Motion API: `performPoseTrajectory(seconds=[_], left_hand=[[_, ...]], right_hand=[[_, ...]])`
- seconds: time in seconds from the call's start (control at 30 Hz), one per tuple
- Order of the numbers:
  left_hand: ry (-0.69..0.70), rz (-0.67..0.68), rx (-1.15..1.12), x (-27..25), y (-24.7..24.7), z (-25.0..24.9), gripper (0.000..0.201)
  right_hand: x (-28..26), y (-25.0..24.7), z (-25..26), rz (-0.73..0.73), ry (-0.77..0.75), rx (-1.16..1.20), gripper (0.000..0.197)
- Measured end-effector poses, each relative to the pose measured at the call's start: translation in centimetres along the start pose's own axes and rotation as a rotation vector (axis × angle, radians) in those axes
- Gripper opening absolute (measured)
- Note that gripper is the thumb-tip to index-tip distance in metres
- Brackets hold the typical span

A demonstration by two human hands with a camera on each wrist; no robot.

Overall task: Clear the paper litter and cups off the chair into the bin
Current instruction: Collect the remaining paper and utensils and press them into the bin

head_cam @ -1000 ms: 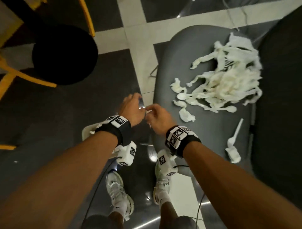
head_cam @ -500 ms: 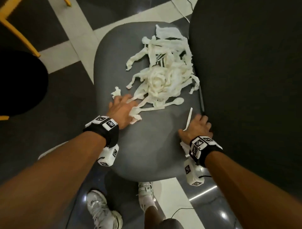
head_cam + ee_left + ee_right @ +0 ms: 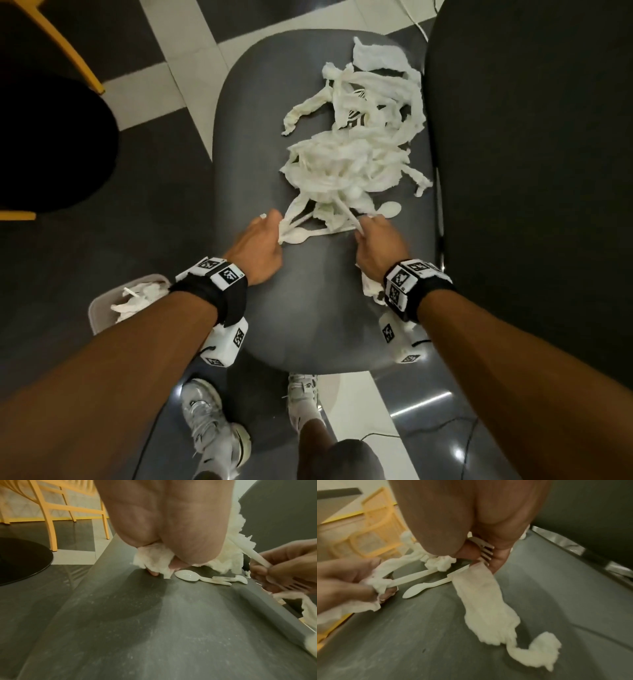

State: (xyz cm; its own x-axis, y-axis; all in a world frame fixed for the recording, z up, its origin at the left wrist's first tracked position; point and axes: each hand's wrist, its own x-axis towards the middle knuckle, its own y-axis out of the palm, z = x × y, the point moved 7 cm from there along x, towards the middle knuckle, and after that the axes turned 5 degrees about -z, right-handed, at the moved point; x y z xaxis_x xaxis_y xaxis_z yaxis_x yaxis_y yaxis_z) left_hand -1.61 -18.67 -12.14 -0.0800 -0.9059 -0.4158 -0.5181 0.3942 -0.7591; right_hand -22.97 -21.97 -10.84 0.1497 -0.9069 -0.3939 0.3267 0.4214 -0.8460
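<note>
A heap of torn white paper strips lies on the grey chair seat, with white plastic spoons at its near edge. My left hand grips a bunch of the paper at the heap's near left corner. In the right wrist view that bunch is wrapped round a plastic handle. My right hand holds a plastic fork together with a long paper strip that trails on the seat. A loose spoon lies between the hands. No cup is visible.
A small bin with white paper in it stands on the floor left of the chair, beside my left forearm. The dark chair back rises on the right. A round black table base and yellow chair legs stand at the left.
Both hands came from the bin side to the chair. The right hand then picked up the fork and strip at the seat's right edge and moved to the heap. The left hand closed on paper.
</note>
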Motion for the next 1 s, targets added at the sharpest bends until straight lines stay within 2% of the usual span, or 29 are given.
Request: performPoseTrajectory(seconds=[0.07,0.13,0.3,0.37,0.5,0.63,0.73,0.83,1.0], left_hand=[[-0.046,0.0,-0.022,-0.3,-0.2,0.1,0.035],[-0.072,0.033,-0.009,-0.5,0.0,0.0,0.045],[-0.055,0.047,0.09,0.0,1.1,-0.8,0.057],[-0.05,-0.004,0.103,0.6,1.4,-1.2,0.054],[-0.029,-0.09,0.097,1.3,1.5,-1.9,0.032],[-0.026,-0.014,0.168,0.0,1.2,-1.8,0.023],[0.01,0.048,0.191,-2.2,0.9,-0.5,0.015],[0.052,0.068,0.186,-4.7,0.1,1.6,0.015],[0.04,0.133,0.117,-9.0,-1.3,6.4,0.014]], right_hand=[[0.7,-0.9,1.2,-0.037,-0.09,-0.02,0.015],[1.4,-1.5,1.7,-0.046,-0.11,-0.035,0.025],[2.8,-0.2,0.8,0.146,-0.101,-0.386,0.053],[2.9,0.1,0.8,0.138,-0.14,-0.41,0.048],[1.7,0.7,1.6,0.146,-0.242,-0.403,0.037],[-0.4,1.4,3.0,0.24,-0.262,-0.34,0.022],[-2.2,2.4,4.5,0.325,-0.265,-0.308,0.029],[-3.1,3.2,7.2,0.296,-0.301,-0.246,0.03],[-3.9,4.7,12.5,0.237,-0.345,-0.189,0.017]])
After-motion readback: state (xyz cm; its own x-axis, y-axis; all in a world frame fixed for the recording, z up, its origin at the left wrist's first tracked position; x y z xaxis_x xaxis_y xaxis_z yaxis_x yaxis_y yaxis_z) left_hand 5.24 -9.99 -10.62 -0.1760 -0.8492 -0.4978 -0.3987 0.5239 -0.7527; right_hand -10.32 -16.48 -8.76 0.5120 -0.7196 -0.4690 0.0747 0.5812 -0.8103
